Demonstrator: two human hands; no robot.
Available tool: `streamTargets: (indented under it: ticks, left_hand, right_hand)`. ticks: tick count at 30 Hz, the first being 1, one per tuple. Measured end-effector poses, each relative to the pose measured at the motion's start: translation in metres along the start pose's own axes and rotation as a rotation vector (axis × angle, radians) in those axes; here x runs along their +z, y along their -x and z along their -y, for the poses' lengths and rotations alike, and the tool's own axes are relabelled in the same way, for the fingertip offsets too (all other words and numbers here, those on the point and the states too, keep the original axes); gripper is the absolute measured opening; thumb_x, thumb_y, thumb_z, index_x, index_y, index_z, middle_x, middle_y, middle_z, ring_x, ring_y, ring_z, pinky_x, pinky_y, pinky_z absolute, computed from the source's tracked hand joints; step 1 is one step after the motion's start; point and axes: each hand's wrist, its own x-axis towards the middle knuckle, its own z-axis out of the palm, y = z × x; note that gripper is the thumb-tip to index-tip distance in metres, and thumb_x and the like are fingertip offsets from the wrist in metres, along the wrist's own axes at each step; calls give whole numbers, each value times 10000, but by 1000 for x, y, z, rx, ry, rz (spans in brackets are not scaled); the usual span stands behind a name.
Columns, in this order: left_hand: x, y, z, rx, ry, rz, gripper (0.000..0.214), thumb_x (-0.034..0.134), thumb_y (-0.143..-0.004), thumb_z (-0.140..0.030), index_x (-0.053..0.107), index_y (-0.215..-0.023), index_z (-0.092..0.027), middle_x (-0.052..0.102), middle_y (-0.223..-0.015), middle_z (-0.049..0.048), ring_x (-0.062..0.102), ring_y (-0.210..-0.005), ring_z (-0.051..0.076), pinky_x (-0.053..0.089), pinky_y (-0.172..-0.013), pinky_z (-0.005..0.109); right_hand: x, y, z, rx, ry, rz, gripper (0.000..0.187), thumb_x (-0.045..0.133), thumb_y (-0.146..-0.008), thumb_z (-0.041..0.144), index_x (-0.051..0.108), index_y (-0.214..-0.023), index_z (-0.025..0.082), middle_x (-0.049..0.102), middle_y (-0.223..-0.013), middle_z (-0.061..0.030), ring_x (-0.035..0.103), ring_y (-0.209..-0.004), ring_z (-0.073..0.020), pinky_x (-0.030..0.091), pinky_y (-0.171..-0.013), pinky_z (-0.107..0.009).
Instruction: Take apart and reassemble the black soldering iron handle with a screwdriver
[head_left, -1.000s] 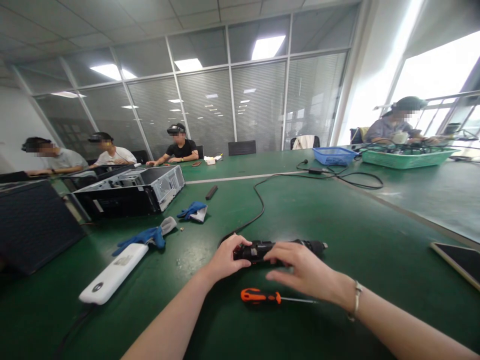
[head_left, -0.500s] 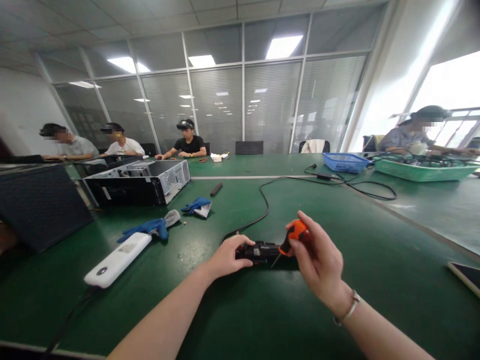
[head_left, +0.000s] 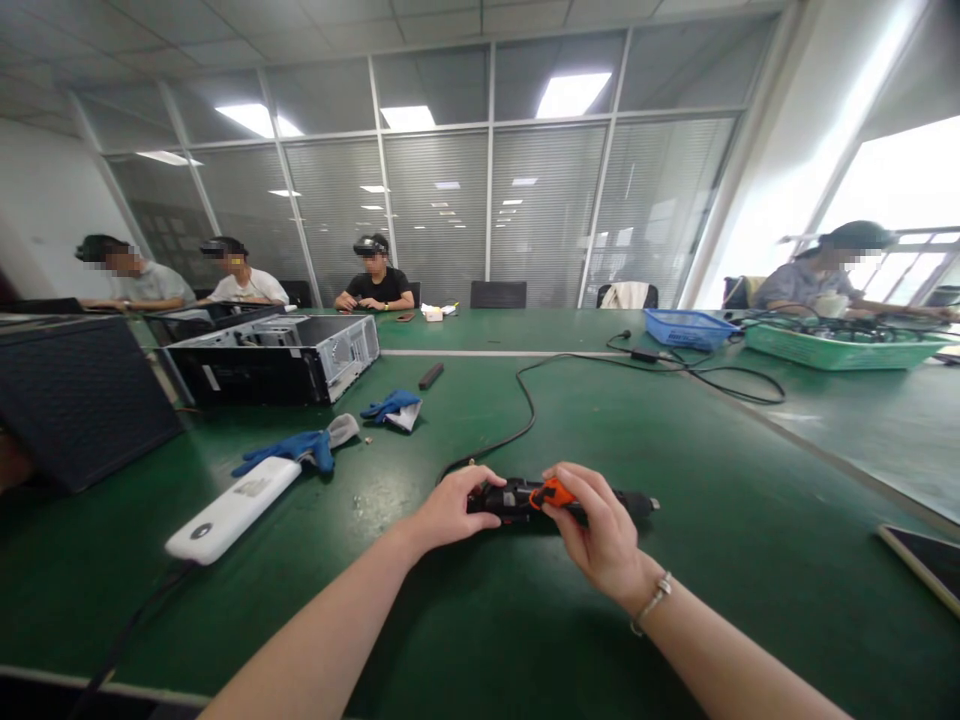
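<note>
A long black corded power tool (head_left: 634, 503) lies on the green table (head_left: 465, 630) in front of me, a small metal tip at its right end. My left hand (head_left: 448, 510) is closed around its left part, thumb on the near side and fingers over the top. My right hand (head_left: 600, 530) grips a screwdriver (head_left: 555, 491) by its orange and black handle, low over the middle of the tool. The screwdriver leans to the left; whether its tip touches the tool I cannot tell. From the tool's left end a black cord (head_left: 534, 405) runs back across the table.
On the left lie a white power bank-like device (head_left: 232, 512) and blue-grey gloves (head_left: 296, 452). An open computer case (head_left: 259, 372) stands behind them. A blue basket (head_left: 690, 330), a green basket (head_left: 847, 348) and a phone-like slab (head_left: 926, 562) are at right. Several people sit around.
My right hand has moved left and down with the screwdriver, bringing it over the middle of the power tool. The tool's right end now shows. My left hand stays on the tool.
</note>
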Motion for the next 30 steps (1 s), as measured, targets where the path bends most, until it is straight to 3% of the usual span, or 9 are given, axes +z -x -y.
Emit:
streamTargets:
  ticks: [7, 12, 18, 24, 30]
  left_hand:
    - [0, 0, 0, 11, 0, -10, 456, 775, -705, -212, 612, -1131, -210, 635, -1077, 39, 601, -920, 205, 490, -798, 299]
    - [0, 0, 0, 25, -21, -16, 434, 769, -716, -224, 620, -1123, -213, 637, -1074, 34, 598, -916, 199, 483, -803, 293]
    - [0, 0, 1, 27, -32, -18, 427, 780, -700, -214, 629, -1100, -203, 645, -1056, 35, 598, -915, 203, 479, -798, 291]
    - [0, 0, -1, 38, -43, -31, 433, 779, -710, -229, 622, -1112, -199, 649, -1060, 37, 598, -915, 202, 474, -825, 303]
    - [0, 0, -1, 32, -20, -21, 424, 771, -708, -221, 621, -1104, -206, 644, -1053, 33, 595, -916, 203, 481, -802, 295]
  right_hand:
    - [-3, -6, 6, -20, -27, 148, 579, 534, -892, 87, 368, -1425, 238, 626, -1137, -136, 648, -1017, -232, 593, -802, -382]
    - [-3, -11, 10, 40, -33, 101, 519, 639, -852, 135, 480, -1321, 290, 618, -1028, -85, 649, -889, -201, 589, -717, -335]
    - [-1, -14, 16, 72, -183, 196, 659, 475, -901, 39, 269, -1486, 262, 570, -1234, -145, 618, -1078, -214, 572, -868, -377]
    - [2, -8, 15, 73, -66, 160, 573, 571, -883, 94, 435, -1385, 334, 586, -1060, -83, 630, -914, -191, 582, -733, -331]
    - [0, -13, 18, 109, -188, 187, 665, 492, -893, 49, 264, -1483, 253, 560, -1224, -148, 608, -1087, -224, 560, -884, -399]
